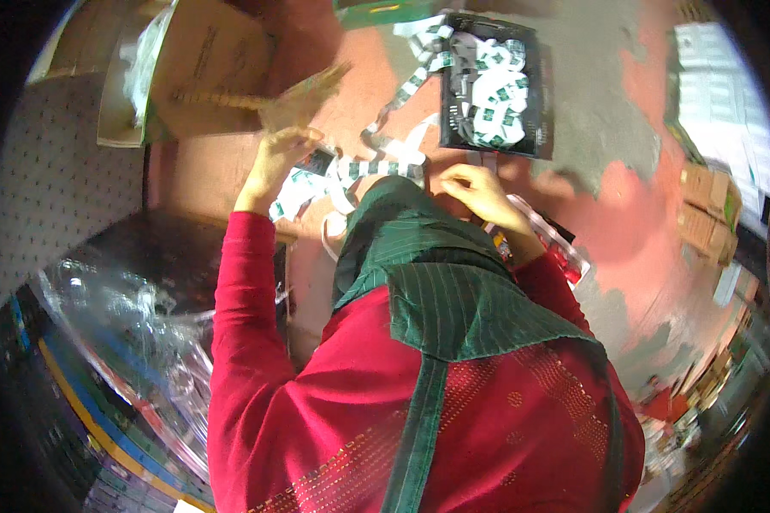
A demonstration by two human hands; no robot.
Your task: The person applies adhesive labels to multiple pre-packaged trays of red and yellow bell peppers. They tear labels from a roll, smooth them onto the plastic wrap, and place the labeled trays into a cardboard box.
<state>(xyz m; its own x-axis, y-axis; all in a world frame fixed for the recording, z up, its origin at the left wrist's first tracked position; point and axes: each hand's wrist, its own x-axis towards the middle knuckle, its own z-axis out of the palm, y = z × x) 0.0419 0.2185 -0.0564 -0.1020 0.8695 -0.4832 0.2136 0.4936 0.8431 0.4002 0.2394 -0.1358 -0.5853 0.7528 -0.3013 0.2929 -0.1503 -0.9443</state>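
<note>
My left hand is pinched closed beside a white strip of labels with dark green blocks; what sits between its fingertips cannot be made out. A small dark piece lies just below those fingers. More of the strip runs across toward my right hand, whose fingers are curled in with thumb and fingertips close together. Anything in that grip is too small or hidden to name. Beyond it stands a black crate heaped with white and green label strips, some trailing over its left side.
At the far left is an open cardboard box, with a blurred tan shape in front of it. Clear plastic wrap bunches at my left. Small brown cartons stand at the right. A red-and-white package lies by my right forearm.
</note>
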